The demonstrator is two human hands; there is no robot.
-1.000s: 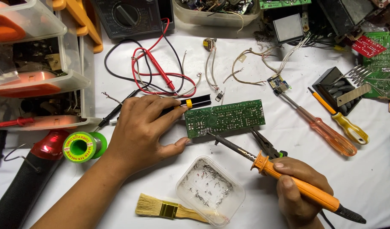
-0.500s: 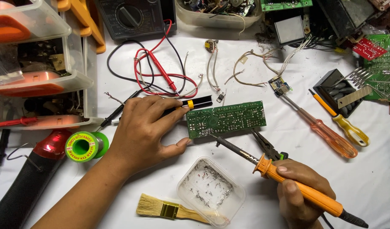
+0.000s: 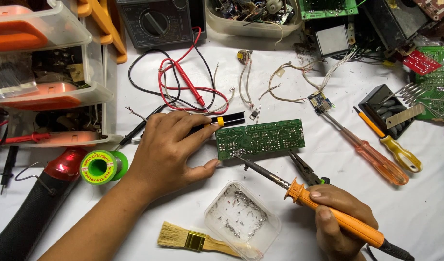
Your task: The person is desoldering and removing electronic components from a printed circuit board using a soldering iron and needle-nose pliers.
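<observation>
Hands grip black tool point(image 3: 226, 119) and soldering iron point(image 3: 328, 212) over circuit board point(image 3: 260, 138) on cluttered white table point(image 3: 424, 212).

Bright, even overhead light — soft shadows, sharp focus throughout.

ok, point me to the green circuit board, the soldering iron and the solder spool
green circuit board point(image 3: 260, 138), head view, middle of the board face
soldering iron point(image 3: 345, 220), head view, orange handle just ahead of the right hand
solder spool point(image 3: 100, 166), head view, green flange face
</observation>
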